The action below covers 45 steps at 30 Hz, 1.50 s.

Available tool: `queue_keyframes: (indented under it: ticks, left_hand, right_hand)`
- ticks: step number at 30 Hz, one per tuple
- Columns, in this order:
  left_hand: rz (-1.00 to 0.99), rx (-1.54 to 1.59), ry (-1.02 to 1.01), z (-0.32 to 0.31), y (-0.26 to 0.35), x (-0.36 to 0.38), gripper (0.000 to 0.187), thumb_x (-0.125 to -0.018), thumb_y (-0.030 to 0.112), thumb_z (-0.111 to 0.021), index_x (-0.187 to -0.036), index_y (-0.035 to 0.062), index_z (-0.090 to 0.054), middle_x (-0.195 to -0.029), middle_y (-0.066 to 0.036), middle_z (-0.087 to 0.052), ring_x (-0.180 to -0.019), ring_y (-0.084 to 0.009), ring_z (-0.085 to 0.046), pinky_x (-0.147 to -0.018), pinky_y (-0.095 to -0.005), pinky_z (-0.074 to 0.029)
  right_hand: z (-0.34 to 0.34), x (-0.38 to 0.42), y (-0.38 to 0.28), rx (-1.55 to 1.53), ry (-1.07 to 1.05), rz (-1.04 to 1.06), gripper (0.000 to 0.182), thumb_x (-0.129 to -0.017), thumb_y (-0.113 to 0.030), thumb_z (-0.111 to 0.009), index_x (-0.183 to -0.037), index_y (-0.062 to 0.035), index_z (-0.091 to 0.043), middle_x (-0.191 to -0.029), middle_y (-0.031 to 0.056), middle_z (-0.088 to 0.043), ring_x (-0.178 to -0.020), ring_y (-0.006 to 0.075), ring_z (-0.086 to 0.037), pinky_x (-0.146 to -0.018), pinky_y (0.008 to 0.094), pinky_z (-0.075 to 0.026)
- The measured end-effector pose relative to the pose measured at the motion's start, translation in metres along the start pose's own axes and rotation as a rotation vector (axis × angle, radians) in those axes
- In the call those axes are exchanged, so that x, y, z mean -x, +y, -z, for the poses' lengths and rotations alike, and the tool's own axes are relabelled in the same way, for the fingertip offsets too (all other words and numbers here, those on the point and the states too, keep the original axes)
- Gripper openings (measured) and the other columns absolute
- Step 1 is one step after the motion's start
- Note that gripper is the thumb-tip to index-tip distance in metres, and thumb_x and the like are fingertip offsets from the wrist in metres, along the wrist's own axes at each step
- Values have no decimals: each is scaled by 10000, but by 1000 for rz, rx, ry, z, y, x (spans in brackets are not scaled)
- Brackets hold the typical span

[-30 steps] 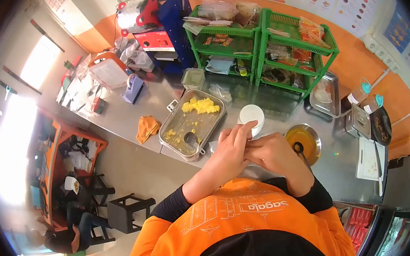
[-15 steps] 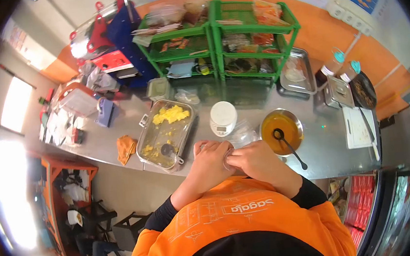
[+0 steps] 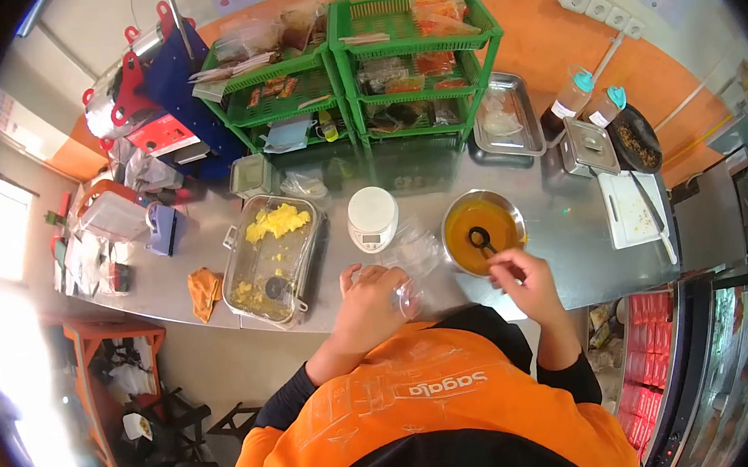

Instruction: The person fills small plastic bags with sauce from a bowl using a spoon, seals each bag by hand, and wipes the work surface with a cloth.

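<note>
- The hands have come apart: the right hand (image 3: 527, 289) is now at the black spoon (image 3: 478, 238), leaving the left hand (image 3: 370, 305) alone grasping a thin, clear bag (image 3: 410, 299).
- I cannot tell if the right fingers have closed on the handle.
- The spoon sits in smooth orange sauce (image 3: 457, 237), inside a round, shiny bowl (image 3: 520, 218) on the flat metal surface (image 3: 570, 238).

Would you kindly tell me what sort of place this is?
Probably a small commercial kitchen: the steel counter holds a metal bowl of orange liquid, a white scale, and a cutting board with a knife.
</note>
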State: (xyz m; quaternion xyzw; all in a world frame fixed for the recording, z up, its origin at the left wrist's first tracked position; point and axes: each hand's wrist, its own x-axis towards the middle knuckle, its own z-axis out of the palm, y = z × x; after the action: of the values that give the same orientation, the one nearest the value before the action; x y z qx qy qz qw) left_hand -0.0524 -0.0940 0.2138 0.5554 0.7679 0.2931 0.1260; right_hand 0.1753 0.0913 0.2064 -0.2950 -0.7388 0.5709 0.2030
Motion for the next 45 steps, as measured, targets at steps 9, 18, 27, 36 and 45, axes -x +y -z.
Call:
queue_keyframes:
  ticks: [9,18,27,36,45]
  left_hand:
    - [-101,-18,-89,-12,25,-14,266,-767,259,-797,-958,126,-668,-955,-26,-692,-1053,-218,-639,-1093,-522,-288]
    - [-120,-26,-126,-27,21,-13,335,-685,250,-825,-957,121,-678,-949,-16,-700,-1043,-208,-654,-1095,-524,-282]
    - [60,9,12,-19,14,-20,224,-740,224,-808,-890,136,-666,-914,13,-703,-1060,-217,-642,-1105,-526,-275]
    - [55,-21,22,-24,15,-32,219,-741,221,-817,-879,140,-668,-916,23,-696,-1070,-210,-635,-1111,-511,-264]
    - [53,-41,7,-22,10,-32,227,-773,257,-794,-920,135,-672,-954,-7,-711,-1093,-213,-627,-1129,-562,-221]
  right_hand:
    - [-54,-11,-35,578,-233,658,67,-852,-147,-734,-906,-112,-715,-847,65,-702,-720,250,-680,-602,350,-533]
    - [-55,-10,-43,596,-331,475,131,-879,-224,-708,-878,-97,-680,-756,91,-680,-652,282,-673,-539,403,-490]
    - [34,4,68,1022,216,-164,288,-912,-315,-727,-982,-60,-613,-836,141,-701,-759,348,-701,-663,455,-551]
    - [35,22,95,1025,234,-152,110,-964,-129,-578,-1026,-46,-542,-875,168,-666,-783,383,-682,-667,501,-537]
    - [33,18,124,819,297,-149,82,-953,-78,-550,-1020,-39,-576,-879,182,-641,-804,393,-658,-711,472,-526]
